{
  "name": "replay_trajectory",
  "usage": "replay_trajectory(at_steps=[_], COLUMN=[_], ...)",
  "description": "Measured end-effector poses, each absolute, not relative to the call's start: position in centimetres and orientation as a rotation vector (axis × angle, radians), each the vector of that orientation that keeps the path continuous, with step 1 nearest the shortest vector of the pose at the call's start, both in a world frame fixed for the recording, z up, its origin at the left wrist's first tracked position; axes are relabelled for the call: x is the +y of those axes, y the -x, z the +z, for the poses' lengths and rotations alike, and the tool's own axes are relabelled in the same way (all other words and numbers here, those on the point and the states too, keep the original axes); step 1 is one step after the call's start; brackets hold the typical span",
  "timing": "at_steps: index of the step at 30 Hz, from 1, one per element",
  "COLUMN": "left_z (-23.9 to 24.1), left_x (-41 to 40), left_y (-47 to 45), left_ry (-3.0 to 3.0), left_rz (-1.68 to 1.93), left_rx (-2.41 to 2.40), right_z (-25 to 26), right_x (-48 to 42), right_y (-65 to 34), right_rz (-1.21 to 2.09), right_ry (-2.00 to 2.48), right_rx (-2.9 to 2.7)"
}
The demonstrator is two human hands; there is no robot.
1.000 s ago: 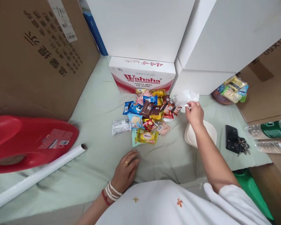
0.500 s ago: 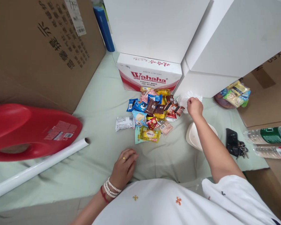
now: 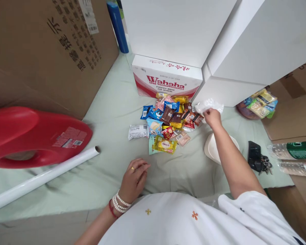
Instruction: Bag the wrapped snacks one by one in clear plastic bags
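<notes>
My left hand (image 3: 135, 177), with a ring and beaded bracelets, rests on the green cloth (image 3: 112, 112) in front of the snack pile. It holds nothing, its fingers loosely bent. My right hand (image 3: 213, 118) reaches to the pile's right edge, against a crumpled clear plastic bag (image 3: 210, 104). Its fingers are pinched together, and whatever lies between them is hidden. Small wrapped snacks are heaped in the middle: brown packets (image 3: 167, 115), a light-blue packet (image 3: 154, 126), a yellow packet (image 3: 165, 145), and a white packet (image 3: 138, 131) at the left. Under my right forearm sits a white bowl (image 3: 212, 149), partly covered.
A Wahaha carton (image 3: 165, 80) stands behind the pile, beside tall white boxes (image 3: 234, 51). To the left are a red plastic jug (image 3: 40, 132), a white tube (image 3: 46, 178) and a cardboard box (image 3: 40, 68). Keys (image 3: 265, 165), bottles (image 3: 301, 149) and a snack-filled bowl (image 3: 250, 110) lie right.
The view has shifted slightly, moving the scene rightward. My right hand has come a little toward the snacks across the plastic bag. My left hand stays nearly in place.
</notes>
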State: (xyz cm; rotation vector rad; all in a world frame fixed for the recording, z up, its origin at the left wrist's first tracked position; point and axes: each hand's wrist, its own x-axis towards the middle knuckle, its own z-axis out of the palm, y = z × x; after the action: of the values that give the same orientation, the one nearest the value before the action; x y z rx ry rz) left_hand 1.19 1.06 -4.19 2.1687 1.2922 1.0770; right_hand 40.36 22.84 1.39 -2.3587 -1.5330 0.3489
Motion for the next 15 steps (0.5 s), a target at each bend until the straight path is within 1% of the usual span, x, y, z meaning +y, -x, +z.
replay_trajectory(at_steps=[2,5,7,11,15], left_z=[-4.1,-3.0,-1.7,0.0,-1.2], left_x=[0.8,1.3,2.3,5.0,6.5], left_y=[-0.8,-1.7,-3.4,-8.7,-12.6], left_ry=[-2.037,-1.846,-1.755,-1.661,-1.601], left_rz=[1.067,1.022,1.025,1.014,0.818], left_rx=[1.324,1.280,1.165,0.884,0.807], right_z=[2.8,4.0,3.7,1.3,-0.6], right_x=[19.7,12.8,8.2,2.1,0.6], right_y=[-40.8,-39.9,-38.1,-33.2,-30.9], right_rz=[0.556,1.101,1.347,1.642,1.755], right_ry=[2.162,1.564,1.320,1.135,1.037], right_rx=[-1.417,-1.029,-0.835,-0.553,-0.391])
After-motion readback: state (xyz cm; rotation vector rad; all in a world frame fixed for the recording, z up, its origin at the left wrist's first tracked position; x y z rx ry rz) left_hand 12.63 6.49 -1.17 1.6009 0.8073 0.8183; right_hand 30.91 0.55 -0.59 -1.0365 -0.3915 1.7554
